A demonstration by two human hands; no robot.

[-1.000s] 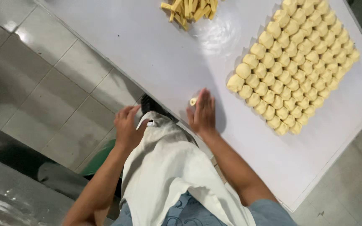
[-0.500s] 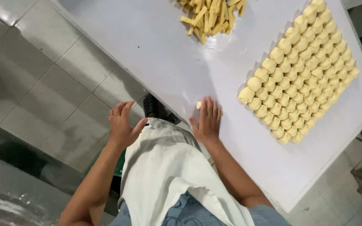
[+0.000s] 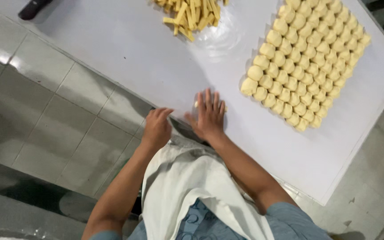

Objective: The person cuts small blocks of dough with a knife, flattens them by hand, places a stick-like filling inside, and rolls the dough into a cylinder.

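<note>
Right hand (image 3: 210, 116) flat, fingers spread, pressing a dough piece (image 3: 196, 104) on the table (image 3: 125, 49), centre frame. Left hand (image 3: 156, 129) curled at the table edge, holding nothing visible. Uneven pressure could squash the piece out of shape.

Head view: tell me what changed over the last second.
The right hand went from raised, with a small dough piece at its fingers, to lying flat on the table, pressing the dough piece, which is mostly hidden under it. The left hand curled in at the table edge. The rows of dough balls and the pile of dough strips kept their arrangement.
</note>
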